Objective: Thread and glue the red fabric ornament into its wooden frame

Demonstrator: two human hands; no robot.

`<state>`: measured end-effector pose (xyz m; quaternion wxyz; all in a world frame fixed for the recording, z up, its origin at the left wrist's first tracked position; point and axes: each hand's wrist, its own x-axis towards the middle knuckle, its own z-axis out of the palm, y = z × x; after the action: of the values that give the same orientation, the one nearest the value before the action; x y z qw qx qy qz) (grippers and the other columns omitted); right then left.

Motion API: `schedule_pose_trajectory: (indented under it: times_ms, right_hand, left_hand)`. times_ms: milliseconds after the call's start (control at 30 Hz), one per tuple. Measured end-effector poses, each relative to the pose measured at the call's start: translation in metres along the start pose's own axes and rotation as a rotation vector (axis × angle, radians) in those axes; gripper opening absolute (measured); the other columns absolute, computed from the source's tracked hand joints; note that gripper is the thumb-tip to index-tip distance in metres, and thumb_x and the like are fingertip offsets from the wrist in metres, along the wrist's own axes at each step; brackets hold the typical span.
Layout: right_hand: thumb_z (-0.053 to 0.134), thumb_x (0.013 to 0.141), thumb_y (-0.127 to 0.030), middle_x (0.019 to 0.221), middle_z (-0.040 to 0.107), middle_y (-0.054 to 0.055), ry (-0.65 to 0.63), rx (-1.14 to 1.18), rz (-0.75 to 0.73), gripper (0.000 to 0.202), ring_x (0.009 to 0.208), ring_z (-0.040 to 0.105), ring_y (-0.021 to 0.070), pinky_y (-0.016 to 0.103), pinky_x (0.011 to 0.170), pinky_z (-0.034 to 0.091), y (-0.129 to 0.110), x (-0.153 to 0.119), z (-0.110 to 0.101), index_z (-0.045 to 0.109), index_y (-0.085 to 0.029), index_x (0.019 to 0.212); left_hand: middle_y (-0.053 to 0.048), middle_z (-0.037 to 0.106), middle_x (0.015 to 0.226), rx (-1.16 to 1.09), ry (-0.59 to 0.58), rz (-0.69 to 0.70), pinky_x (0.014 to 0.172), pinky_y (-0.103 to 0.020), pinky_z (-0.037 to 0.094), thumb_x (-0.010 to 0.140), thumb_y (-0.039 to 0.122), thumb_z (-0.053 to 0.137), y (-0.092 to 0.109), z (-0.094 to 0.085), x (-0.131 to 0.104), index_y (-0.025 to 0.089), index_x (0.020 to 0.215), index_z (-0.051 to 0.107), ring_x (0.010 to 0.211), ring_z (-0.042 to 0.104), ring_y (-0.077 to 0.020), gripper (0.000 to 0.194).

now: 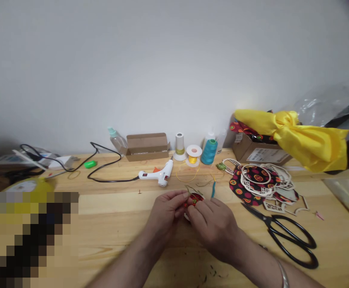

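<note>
Both hands, left [169, 210] and right [213, 219], grasp the small red piece [196, 197] between their fingers, each grip closed on it, over the near middle of the surface [117, 224]. Scissors [267, 219] lie to the right, near patterned fabric [243, 188]. Beyond the hands are the glue gun [161, 175] and thread spools [209, 152]; the box [147, 146] stands at the far side.

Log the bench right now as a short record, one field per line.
Left hand: fingers pinching small red patterned piece
Right hand: curled against the same piece, fingertips hidden
Beyond hands: white glue gun, black cord attached
Thread: yellow spool, teal cone
Right side: black-handled scissors lying near patterned fabric
Far right: yellow cloth draped over cardboard box
</note>
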<state>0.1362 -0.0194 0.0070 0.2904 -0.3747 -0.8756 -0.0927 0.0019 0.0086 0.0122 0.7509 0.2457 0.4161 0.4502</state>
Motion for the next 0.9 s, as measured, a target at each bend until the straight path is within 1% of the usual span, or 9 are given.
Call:
schedule_pose_trajectory:
  times_ms: [67,133,167,233,300,333,467,700,900]
  right_hand:
    - [0.047,0.081,-0.015,0.065,0.056,0.004,0.072,0.202,0.133,0.015,0.062,0.047,0.0159,0.030,0.058,0.033,0.006,0.003,-0.004,0.057,-0.016,0.069]
    - [0.045,0.083,-0.019,0.071,0.059,0.005,0.123,0.457,0.382,0.018,0.069,0.051,0.0161,0.030,0.064,0.038,0.013,0.008,-0.007,0.059,-0.015,0.072]
    - [0.043,0.084,-0.022,0.071,0.060,0.005,0.100,0.580,0.537,0.021,0.069,0.052,0.0158,0.029,0.064,0.040,0.017,0.010,-0.008,0.059,-0.015,0.072]
    - [0.043,0.084,-0.030,0.066,0.061,0.005,-0.045,0.864,0.813,0.025,0.062,0.054,0.0146,0.028,0.058,0.042,0.024,0.014,-0.006,0.059,-0.014,0.071]
    - [0.049,0.080,-0.035,0.062,0.061,0.003,-0.175,1.160,0.966,0.025,0.056,0.054,0.0130,0.026,0.053,0.043,0.027,0.016,-0.002,0.059,-0.013,0.072]
    - [0.054,0.076,-0.035,0.062,0.061,0.002,-0.193,1.260,1.010,0.023,0.053,0.054,0.0120,0.024,0.052,0.043,0.027,0.017,0.000,0.059,-0.013,0.074]
    - [0.066,0.064,-0.028,0.056,0.059,-0.002,-0.087,1.314,1.089,0.019,0.047,0.051,0.0088,0.021,0.047,0.041,0.024,0.017,0.003,0.056,-0.014,0.070]
    - [0.056,0.072,-0.026,0.047,0.053,-0.005,-0.054,1.299,1.058,0.015,0.041,0.044,0.0068,0.017,0.038,0.032,0.022,0.015,0.005,0.049,-0.016,0.064]
    - [0.056,0.073,-0.030,0.046,0.053,-0.005,-0.064,1.296,1.042,0.018,0.040,0.045,0.0072,0.018,0.039,0.035,0.023,0.016,0.005,0.049,-0.016,0.064]
  left_hand:
    - [0.001,0.056,0.052,0.018,-0.002,0.014,0.038,-0.012,0.021,0.062,0.018,0.070,0.000,0.000,0.000,0.009,0.061,0.064,0.039,0.033,0.0004,0.010]
    - [0.002,0.055,0.051,0.075,-0.003,0.037,0.039,-0.013,0.021,0.062,0.019,0.069,-0.001,-0.001,0.000,0.010,0.064,0.066,0.039,0.032,0.0000,0.010]
    - [0.002,0.055,0.051,0.114,-0.012,0.051,0.039,-0.013,0.021,0.063,0.020,0.068,-0.001,-0.002,0.000,0.010,0.065,0.066,0.040,0.032,-0.0002,0.011]
    - [0.002,0.054,0.051,0.203,-0.039,0.068,0.041,-0.015,0.022,0.066,0.022,0.066,-0.002,-0.003,-0.001,0.010,0.065,0.066,0.040,0.033,-0.0010,0.013]
    - [0.003,0.050,0.046,0.297,-0.055,0.069,0.042,-0.016,0.023,0.067,0.024,0.064,-0.002,-0.003,-0.001,0.010,0.060,0.065,0.041,0.034,-0.0023,0.016]
    - [0.004,0.046,0.042,0.349,-0.049,0.055,0.042,-0.017,0.023,0.067,0.025,0.064,-0.001,-0.002,-0.002,0.010,0.060,0.065,0.041,0.035,-0.0031,0.017]
    - [0.004,0.049,0.043,0.425,-0.040,0.022,0.042,-0.018,0.024,0.065,0.026,0.065,0.001,0.002,-0.003,0.011,0.062,0.067,0.040,0.037,-0.0042,0.016]
    - [0.003,0.051,0.047,0.433,-0.083,0.047,0.044,-0.018,0.025,0.066,0.025,0.064,-0.003,0.001,-0.002,0.011,0.063,0.068,0.042,0.038,-0.0046,0.015]
    - [0.002,0.052,0.048,0.397,-0.081,0.057,0.045,-0.019,0.026,0.065,0.027,0.066,-0.004,0.000,-0.003,0.011,0.066,0.068,0.043,0.037,-0.0052,0.017]
